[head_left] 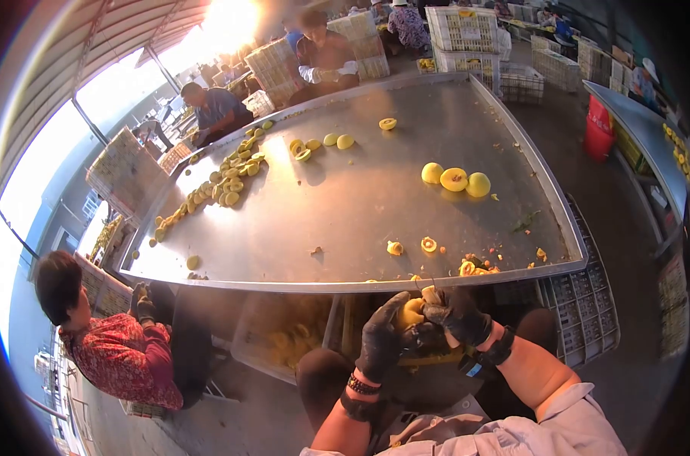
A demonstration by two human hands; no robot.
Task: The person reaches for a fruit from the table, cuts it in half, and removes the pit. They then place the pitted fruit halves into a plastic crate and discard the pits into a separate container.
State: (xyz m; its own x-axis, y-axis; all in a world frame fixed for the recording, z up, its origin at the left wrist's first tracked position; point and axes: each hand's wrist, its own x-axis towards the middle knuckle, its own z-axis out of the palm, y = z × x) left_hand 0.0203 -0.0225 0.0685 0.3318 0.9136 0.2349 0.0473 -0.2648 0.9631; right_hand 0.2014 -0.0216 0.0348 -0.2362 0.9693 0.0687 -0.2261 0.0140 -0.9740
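1. Yellow fruit [412, 311] sits between two dark gloves, low down, just under the near edge of the metal table [345, 213].
2. The left hand [383, 342] is wrapped tight around the fruit from nine o'clock. The right hand [460, 315] is closed on it from three o'clock.
3. A small pale thing [431, 294] pokes up by the right fingertips. I cannot tell if it is a tool or a bit of fruit.
4. I think the left hand should hold the fruit snug but not squash it, as it looks soft.
5. I think the right hand should work slowly and keep any sharp edge away from the left thumb.
6. At twelve o'clock from the hands, cut pieces [428, 244] lie along the table edge.
7. Further at twelve o'clock sit three yellow fruits [455, 179], touching each other.
8. At ten o'clock is a long heap of fruit [227, 182].
9. At nine o'clock, a person in a red top [124, 357] sits well apart, so elbows have room.
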